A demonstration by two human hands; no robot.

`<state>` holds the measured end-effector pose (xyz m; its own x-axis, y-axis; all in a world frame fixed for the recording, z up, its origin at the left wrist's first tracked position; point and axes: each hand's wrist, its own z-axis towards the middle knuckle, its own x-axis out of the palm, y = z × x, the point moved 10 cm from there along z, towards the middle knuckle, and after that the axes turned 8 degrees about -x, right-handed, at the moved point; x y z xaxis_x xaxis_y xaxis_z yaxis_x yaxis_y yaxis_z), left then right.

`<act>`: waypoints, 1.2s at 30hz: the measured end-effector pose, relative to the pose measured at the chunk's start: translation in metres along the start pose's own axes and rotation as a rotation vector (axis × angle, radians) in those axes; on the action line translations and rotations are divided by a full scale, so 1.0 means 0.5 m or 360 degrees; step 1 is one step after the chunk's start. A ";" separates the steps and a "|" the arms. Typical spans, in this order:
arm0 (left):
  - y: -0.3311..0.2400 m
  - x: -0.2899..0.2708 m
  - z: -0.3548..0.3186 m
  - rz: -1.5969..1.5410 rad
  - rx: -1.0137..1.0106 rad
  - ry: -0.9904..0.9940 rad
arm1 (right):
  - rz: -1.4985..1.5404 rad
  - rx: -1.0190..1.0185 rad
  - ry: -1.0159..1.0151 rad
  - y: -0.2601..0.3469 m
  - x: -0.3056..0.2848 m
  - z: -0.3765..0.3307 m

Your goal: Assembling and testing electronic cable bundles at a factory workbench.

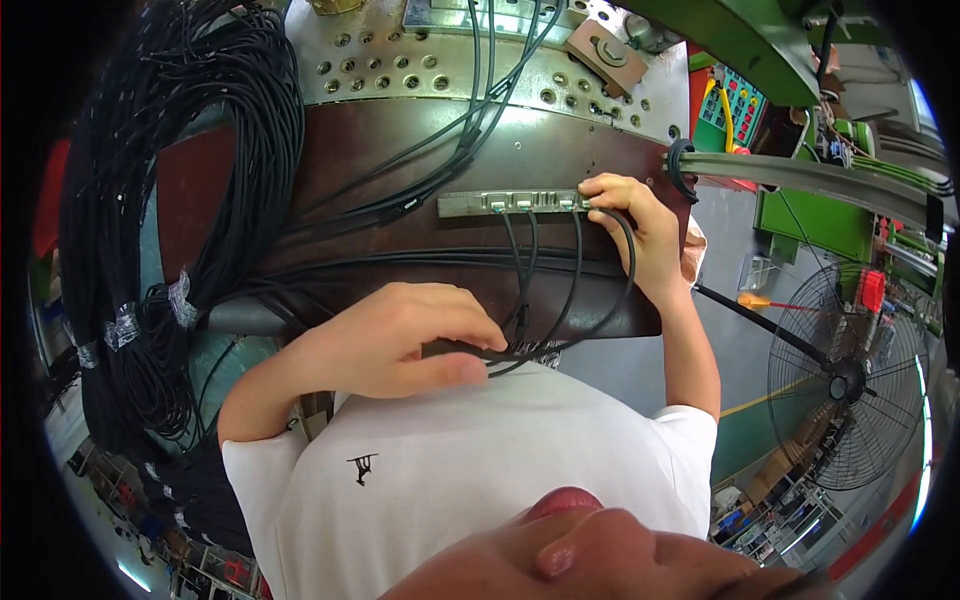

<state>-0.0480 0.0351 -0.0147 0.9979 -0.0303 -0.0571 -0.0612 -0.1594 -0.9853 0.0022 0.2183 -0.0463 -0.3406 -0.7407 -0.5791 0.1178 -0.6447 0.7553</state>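
Note:
A narrow metal bar with slots (460,205) lies across the brown work surface. Several black cables (577,270) have their pale connector ends (525,203) seated in its slots and hang toward me in loops. At the bar's right end, my right hand (640,225) pinches the end of one more cable between thumb and fingers, at the rightmost slot. The connector itself is mostly hidden by the fingertips. My left hand (410,340) is curled loosely round the lower run of these black cables, in front of my white shirt. Its palm side is partly hidden.
Large bundles of black cable (265,130) hang at the left, some tied with clear wrap (183,300). More loose cables (430,190) cross the brown surface (350,130). Behind stands a metal plate with holes (450,65). At the right are a green machine arm (740,40) and a fan (847,380).

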 end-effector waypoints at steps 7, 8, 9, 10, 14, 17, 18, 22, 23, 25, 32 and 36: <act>0.017 -0.155 0.053 0.0200 -0.0143 -0.0373 | -0.0233 -0.0258 -0.0005 0.014 0.000 -0.001; 0.023 -0.195 0.060 0.0264 -0.0161 -0.0531 | -0.0224 -0.0238 -0.0007 0.015 0.001 0.000; 0.049 -0.240 0.072 0.0031 -0.0284 -0.0738 | -0.0218 -0.0188 0.0014 0.011 0.002 -0.001; 0.050 -0.296 0.085 0.0088 -0.0213 -0.0969 | -0.0201 -0.0148 0.0037 0.008 0.002 0.000; 0.131 -0.366 0.194 -0.0821 -0.0156 -0.1051 | 0.0326 0.0159 0.0668 -0.020 0.015 0.051; 0.136 -0.239 0.292 -0.1271 -0.0436 -0.0665 | 0.0021 -0.0071 -0.0047 0.001 -0.055 0.206; 0.136 -0.241 0.290 -0.1212 -0.0395 -0.0787 | -0.0242 -0.0033 -0.0211 -0.054 -0.074 0.242; 0.126 -0.232 0.286 -0.1323 -0.0367 -0.0675 | -0.0489 0.0269 -0.0369 -0.255 -0.104 0.346; 0.125 -0.228 0.280 -0.1330 -0.0399 -0.0659 | -0.0520 0.0220 -0.0379 -0.244 -0.100 0.354; 0.118 -0.224 0.273 -0.1291 -0.0408 -0.0645 | -0.0577 0.0119 -0.0388 -0.215 -0.090 0.360; 0.090 -0.227 0.256 -0.1455 -0.0314 -0.0481 | -0.0824 -0.0213 -0.0426 -0.067 -0.085 0.310; 0.092 -0.165 0.185 -0.1554 -0.0467 -0.0463 | -0.0927 -0.0288 -0.0433 0.031 -0.059 0.295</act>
<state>-0.1313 0.1217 -0.0703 0.5813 0.4708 0.6636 0.8058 -0.2202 -0.5497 -0.1235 0.2583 0.0276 -0.6165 -0.2027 -0.7608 -0.0103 -0.9641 0.2652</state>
